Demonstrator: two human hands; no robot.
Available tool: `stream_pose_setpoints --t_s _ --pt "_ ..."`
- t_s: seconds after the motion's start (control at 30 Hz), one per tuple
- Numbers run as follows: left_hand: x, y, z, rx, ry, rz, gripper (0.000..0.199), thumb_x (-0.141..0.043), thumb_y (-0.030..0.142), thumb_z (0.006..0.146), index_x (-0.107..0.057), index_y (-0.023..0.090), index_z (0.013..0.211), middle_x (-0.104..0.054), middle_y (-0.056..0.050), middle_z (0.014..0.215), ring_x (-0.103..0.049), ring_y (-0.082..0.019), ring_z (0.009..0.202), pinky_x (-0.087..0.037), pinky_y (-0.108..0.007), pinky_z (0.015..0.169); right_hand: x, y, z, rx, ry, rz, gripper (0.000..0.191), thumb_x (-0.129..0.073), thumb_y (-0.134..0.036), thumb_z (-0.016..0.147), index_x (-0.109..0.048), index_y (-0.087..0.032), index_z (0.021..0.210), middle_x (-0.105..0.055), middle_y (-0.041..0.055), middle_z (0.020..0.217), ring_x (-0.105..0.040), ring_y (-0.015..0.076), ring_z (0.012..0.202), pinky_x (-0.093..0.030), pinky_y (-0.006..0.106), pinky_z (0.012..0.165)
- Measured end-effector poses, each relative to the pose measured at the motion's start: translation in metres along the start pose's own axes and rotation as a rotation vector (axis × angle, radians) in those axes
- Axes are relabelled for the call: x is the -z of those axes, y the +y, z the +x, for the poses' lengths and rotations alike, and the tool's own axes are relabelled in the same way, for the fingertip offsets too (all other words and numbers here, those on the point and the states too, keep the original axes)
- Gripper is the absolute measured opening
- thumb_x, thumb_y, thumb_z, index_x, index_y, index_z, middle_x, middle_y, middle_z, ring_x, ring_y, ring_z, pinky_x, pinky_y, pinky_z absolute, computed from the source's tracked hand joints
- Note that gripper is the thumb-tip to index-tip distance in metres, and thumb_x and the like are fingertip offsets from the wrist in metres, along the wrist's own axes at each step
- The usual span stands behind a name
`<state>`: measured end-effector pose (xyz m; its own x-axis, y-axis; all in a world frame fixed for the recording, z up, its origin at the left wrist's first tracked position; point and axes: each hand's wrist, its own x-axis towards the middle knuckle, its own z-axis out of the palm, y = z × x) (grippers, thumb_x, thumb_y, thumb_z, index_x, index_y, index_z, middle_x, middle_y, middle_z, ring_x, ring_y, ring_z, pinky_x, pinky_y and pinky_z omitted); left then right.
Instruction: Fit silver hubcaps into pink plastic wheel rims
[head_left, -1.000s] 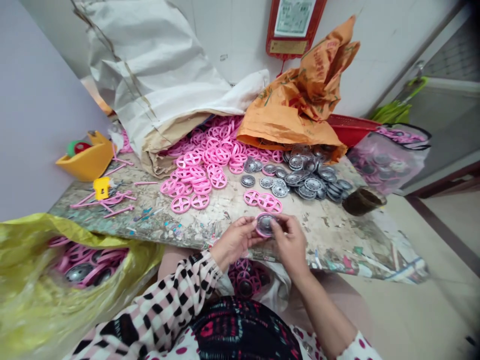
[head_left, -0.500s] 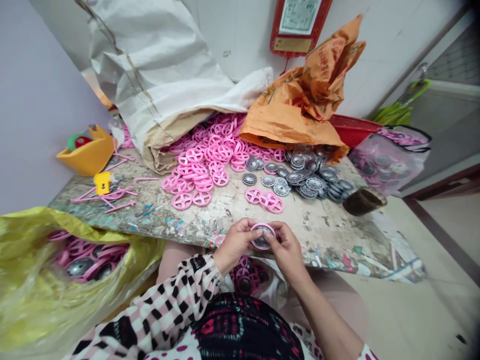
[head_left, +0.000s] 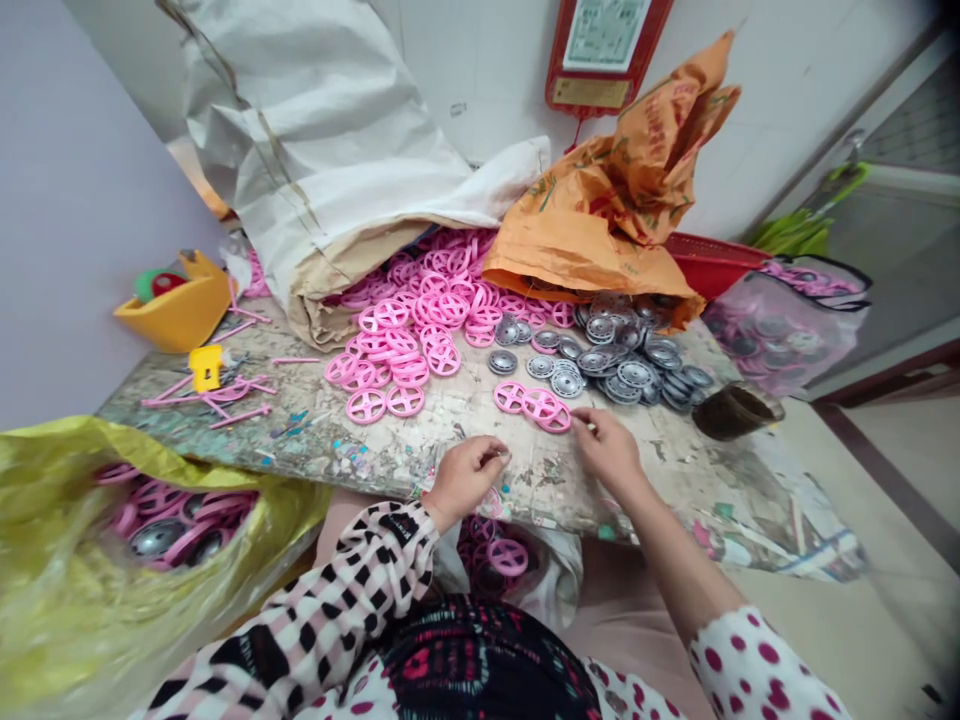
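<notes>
My left hand (head_left: 466, 478) hovers over the table's front edge, fingers curled and thumb close to the fingertips, with nothing visible in it. On the table, my right hand (head_left: 611, 450) reaches forward, its fingers loosely bent and a little apart. Its fingertips are right beside a short row of pink spoked wheel rings (head_left: 540, 405); whether they touch the nearest one I cannot tell. Below the table edge, a pink wheel (head_left: 508, 557) lies on top of others in a pale bag (head_left: 559, 580) at my lap.
Pink rings (head_left: 405, 340) spill from a white sack (head_left: 352, 130). Grey discs (head_left: 634, 372) lie before an orange bag (head_left: 600, 230). A dark cup (head_left: 735, 412) stands at right. Pink sticks (head_left: 225, 395) and a yellow container (head_left: 176, 308) are left; a yellow bag (head_left: 52, 520) holds wheels.
The pink-and-grey wheel held between both hands has left them; a pink wheel now lies in the lap bag. My right hand has moved forward and right to the pink rings.
</notes>
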<state>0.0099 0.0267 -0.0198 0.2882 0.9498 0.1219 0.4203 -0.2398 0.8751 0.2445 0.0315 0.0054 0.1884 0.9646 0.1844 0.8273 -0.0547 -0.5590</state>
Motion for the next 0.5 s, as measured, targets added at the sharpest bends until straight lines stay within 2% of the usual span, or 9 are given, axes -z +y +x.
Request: stream_pose_setpoints --t_s 0.13,0.23,0.3,0.4,0.5 --pt "0.002 0.000 -0.001 -0.015 -0.016 0.015 0.014 -0.058 0.021 0.080 -0.067 0.021 0.091 -0.070 -0.001 0.088 -0.064 -0.016 0.083 -0.045 -0.026 0.076 -0.007 -0.003 0.051 0.027 0.003 -0.277 0.036 -0.043 -0.025 0.090 -0.060 -0.011 0.118 -0.058 0.0162 0.114 -0.052 0.0275 0.106 -0.038 0.038 0.092" --pt "0.003 0.001 -0.002 -0.025 -0.016 0.039 0.015 -0.058 0.020 0.080 -0.067 0.021 0.091 -0.070 -0.001 0.089 -0.063 -0.016 0.085 -0.045 -0.026 0.077 -0.015 -0.010 0.071 -0.022 -0.047 -0.383 0.042 -0.049 -0.028 0.088 -0.055 -0.012 0.127 -0.053 0.0200 0.119 -0.050 0.0315 0.108 -0.038 0.040 0.089" --pt "0.003 0.000 -0.002 -0.029 -0.019 0.051 0.015 -0.057 0.021 0.081 -0.068 0.021 0.091 -0.070 -0.001 0.090 -0.063 -0.016 0.085 -0.045 -0.027 0.077 -0.019 -0.011 0.075 -0.066 -0.062 -0.427 0.046 -0.055 -0.032 0.086 -0.053 -0.014 0.128 -0.052 0.0198 0.117 -0.051 0.0321 0.105 -0.040 0.039 0.084" --pt "0.003 -0.001 -0.001 -0.012 -0.037 0.058 0.015 -0.058 0.021 0.080 -0.068 0.021 0.091 -0.070 -0.001 0.090 -0.063 -0.016 0.086 -0.045 -0.027 0.077 -0.021 -0.002 0.072 -0.092 0.007 -0.362 0.052 -0.061 -0.035 0.081 -0.054 -0.015 0.128 -0.051 0.0176 0.115 -0.052 0.0298 0.101 -0.041 0.036 0.081" --pt "0.002 0.003 0.006 0.054 -0.061 0.076 0.016 -0.057 0.024 0.081 -0.067 0.022 0.094 -0.068 0.001 0.081 -0.062 -0.016 0.078 -0.046 -0.027 0.072 -0.016 0.013 0.066 -0.090 0.081 -0.216 0.040 -0.057 -0.034 0.081 -0.060 -0.015 0.115 -0.057 0.0121 0.102 -0.053 0.0248 0.091 -0.041 0.033 0.078"
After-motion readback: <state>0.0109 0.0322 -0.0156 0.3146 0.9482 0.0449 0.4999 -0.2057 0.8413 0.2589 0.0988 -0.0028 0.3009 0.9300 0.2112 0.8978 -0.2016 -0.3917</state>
